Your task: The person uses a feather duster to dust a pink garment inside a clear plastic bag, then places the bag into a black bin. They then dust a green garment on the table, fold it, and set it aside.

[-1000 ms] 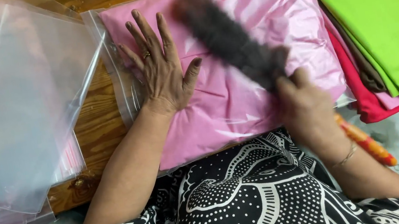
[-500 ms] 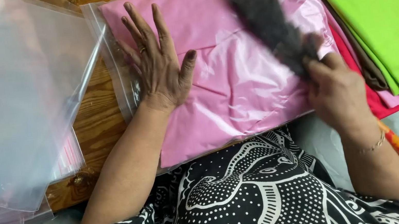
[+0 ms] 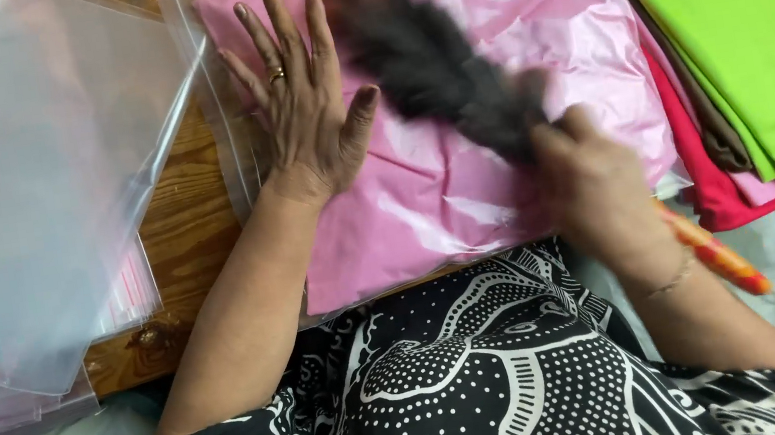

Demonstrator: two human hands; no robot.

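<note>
A: So, left hand [image 3: 306, 108] is flat, fingers [image 3: 266, 38] spread wide, palm down on the pink bag [image 3: 464, 186]. Looks like it's there to pin the plastic so it can't slide.

B: And the right hand [image 3: 596, 193]?

A: Fingers wrapped around the handle of a dark feather duster [image 3: 431, 60]; orange handle end [image 3: 716, 257] sticks out past the wrist. Brush head lies on the bag just beside the left thumb, blurred.

B: Around them?

A: Clear bags [image 3: 30, 187] stacked beyond the left little finger, on the wooden table [image 3: 183, 236]. Green cloth [image 3: 743, 16] past the right knuckles, over red and brown layers.
</note>
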